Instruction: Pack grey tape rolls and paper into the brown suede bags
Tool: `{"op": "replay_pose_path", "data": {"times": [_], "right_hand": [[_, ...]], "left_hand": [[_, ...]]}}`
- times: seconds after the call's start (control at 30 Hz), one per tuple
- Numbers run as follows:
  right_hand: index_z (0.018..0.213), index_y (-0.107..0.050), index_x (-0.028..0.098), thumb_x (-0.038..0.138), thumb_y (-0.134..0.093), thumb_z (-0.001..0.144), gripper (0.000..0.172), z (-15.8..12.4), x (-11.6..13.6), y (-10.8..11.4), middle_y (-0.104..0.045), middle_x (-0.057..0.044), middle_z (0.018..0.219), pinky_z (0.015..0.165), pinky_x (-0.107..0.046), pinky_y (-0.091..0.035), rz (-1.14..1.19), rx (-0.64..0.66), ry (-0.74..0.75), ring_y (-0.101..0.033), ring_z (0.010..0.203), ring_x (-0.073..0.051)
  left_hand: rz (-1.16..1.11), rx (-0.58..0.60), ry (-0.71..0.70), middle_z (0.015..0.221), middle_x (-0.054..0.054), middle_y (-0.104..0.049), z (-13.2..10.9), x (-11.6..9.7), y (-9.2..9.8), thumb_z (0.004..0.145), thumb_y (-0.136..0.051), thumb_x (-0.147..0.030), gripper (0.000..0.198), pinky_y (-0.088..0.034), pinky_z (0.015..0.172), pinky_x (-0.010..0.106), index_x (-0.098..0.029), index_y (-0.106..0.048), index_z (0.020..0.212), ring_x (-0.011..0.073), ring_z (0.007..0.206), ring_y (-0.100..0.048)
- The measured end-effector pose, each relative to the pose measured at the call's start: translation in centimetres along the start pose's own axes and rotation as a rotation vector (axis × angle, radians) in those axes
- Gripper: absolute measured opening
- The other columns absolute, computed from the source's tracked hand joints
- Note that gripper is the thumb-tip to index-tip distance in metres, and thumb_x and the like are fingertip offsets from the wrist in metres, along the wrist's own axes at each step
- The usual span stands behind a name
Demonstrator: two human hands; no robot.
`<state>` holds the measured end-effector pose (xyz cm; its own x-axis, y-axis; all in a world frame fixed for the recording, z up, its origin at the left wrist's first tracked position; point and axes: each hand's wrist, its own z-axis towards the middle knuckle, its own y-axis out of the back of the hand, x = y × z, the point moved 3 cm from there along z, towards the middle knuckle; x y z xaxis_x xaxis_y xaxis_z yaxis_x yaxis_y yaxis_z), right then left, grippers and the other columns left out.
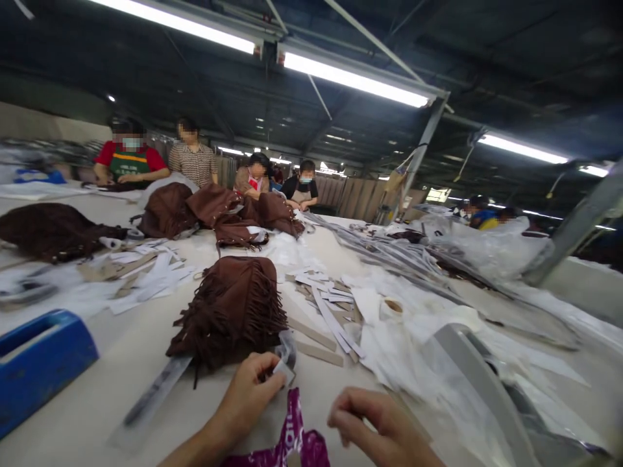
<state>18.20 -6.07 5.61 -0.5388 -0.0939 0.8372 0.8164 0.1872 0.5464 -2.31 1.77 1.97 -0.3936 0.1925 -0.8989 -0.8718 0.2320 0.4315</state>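
Observation:
My left hand (pixel 252 389) is closed, thumb and fingers pinching a small pale piece of card or plastic (pixel 286 373). A crumpled bit of clear film (pixel 288 347) stands up just behind it. Directly beyond lies a dark brown fringed bag (pixel 238 308), a transparent strip (pixel 158 392) sticking out from its near left side. My right hand (pixel 377 428) hovers lower right, slightly blurred, with loosely curved fingers apart and nothing visible in them. Between the hands, at the bottom edge, is a shiny purple plastic wrapper (pixel 296 434) with white lettering.
A blue tape dispenser-like block (pixel 46 363) stands at left, and a grey one (pixel 479 383) at right. Paper strips (pixel 331 301), white film (pixel 399 350) and a small roll (pixel 390 308) cover the middle right. More brown bags (pixel 219 207) lie farther back, where several co-workers (pixel 131 155) work.

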Motion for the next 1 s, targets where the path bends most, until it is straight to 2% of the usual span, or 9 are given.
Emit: {"op": "replay_pose_path", "data": {"times": [0.1, 0.23, 0.4, 0.7, 0.77, 0.9, 1.0], "right_hand": [[0.062, -0.058, 0.019, 0.032, -0.052, 0.08, 0.023, 4.1, 2.3, -3.2, -0.055, 0.001, 0.058, 0.055, -0.023, -0.036, 0.06, -0.028, 0.081, -0.049, 0.059, -0.014], [0.058, -0.054, 0.018, 0.027, -0.051, 0.077, 0.022, 6.5, 1.3, -4.9, -0.049, 0.003, 0.054, 0.052, -0.023, -0.031, 0.054, -0.02, 0.084, -0.043, 0.055, -0.012], [0.056, -0.053, 0.017, 0.026, -0.051, 0.077, 0.023, 7.1, 0.2, -5.2, -0.049, 0.003, 0.053, 0.052, -0.023, -0.029, -0.006, -0.053, 0.048, -0.043, 0.054, -0.012], [0.052, -0.056, 0.018, 0.024, -0.054, 0.072, 0.021, 7.6, 0.9, -5.7, -0.05, 0.004, 0.049, 0.05, -0.024, -0.027, -0.048, -0.125, -0.07, -0.045, 0.051, -0.012], [0.051, -0.057, 0.018, 0.026, -0.055, 0.072, 0.023, 7.6, 1.2, -5.8, -0.051, 0.003, 0.049, 0.05, -0.024, -0.027, 0.014, -0.098, -0.079, -0.044, 0.05, -0.012], [0.055, -0.062, 0.015, 0.025, -0.054, 0.071, 0.02, 7.4, 1.0, -5.6, -0.056, 0.002, 0.053, 0.053, -0.023, -0.03, 0.237, 0.052, -0.088, -0.043, 0.052, -0.01], [0.073, -0.064, 0.014, 0.021, -0.057, 0.066, 0.012, 7.1, 0.1, -5.0, -0.054, 0.005, 0.051, 0.049, -0.023, -0.025, 0.276, 0.028, -0.144, -0.04, 0.049, -0.009]], "left_hand": [[0.017, -0.022, -0.028, 0.076, 0.003, -0.057, -0.1, 0.2, 0.2, 0.072, -0.049, -0.036, 0.027, -0.036, 0.072, 0.029, -0.015, -0.066, 0.072, 0.0214, 0.08, -0.053], [-0.011, -0.043, -0.052, 0.076, 0.003, -0.057, -0.2, 0.6, 0.1, 0.073, -0.049, -0.035, 0.026, -0.036, 0.073, 0.029, -0.016, -0.067, 0.072, 0.0208, 0.081, -0.053], [-0.005, -0.049, -0.053, 0.074, 0.002, -0.056, -0.2, 0.8, -0.1, 0.074, -0.048, -0.033, 0.026, -0.035, 0.071, 0.029, -0.017, -0.067, 0.07, 0.0196, 0.078, -0.052], [0.01, -0.053, -0.037, 0.079, 0.002, -0.055, -0.4, 0.6, 0.2, 0.078, -0.049, -0.034, 0.024, -0.036, 0.075, 0.03, -0.018, -0.065, 0.07, 0.0202, 0.083, -0.052], [0.071, -0.09, -0.049, 0.079, 0.002, -0.055, -0.4, 0.4, 0.3, 0.08, -0.048, -0.036, 0.026, -0.035, 0.077, 0.032, -0.018, -0.062, 0.068, 0.0209, 0.084, -0.051], [0.134, -0.119, -0.063, 0.083, 0.003, -0.057, -0.5, -0.1, 0.7, 0.082, -0.046, -0.036, 0.027, -0.033, 0.081, 0.034, -0.019, -0.063, 0.069, 0.0225, 0.088, -0.049], [0.135, -0.103, -0.059, 0.082, 0.003, -0.057, -0.6, -0.3, 0.9, 0.082, -0.046, -0.038, 0.028, -0.033, 0.081, 0.034, -0.02, -0.063, 0.068, 0.0226, 0.089, -0.049]]}}
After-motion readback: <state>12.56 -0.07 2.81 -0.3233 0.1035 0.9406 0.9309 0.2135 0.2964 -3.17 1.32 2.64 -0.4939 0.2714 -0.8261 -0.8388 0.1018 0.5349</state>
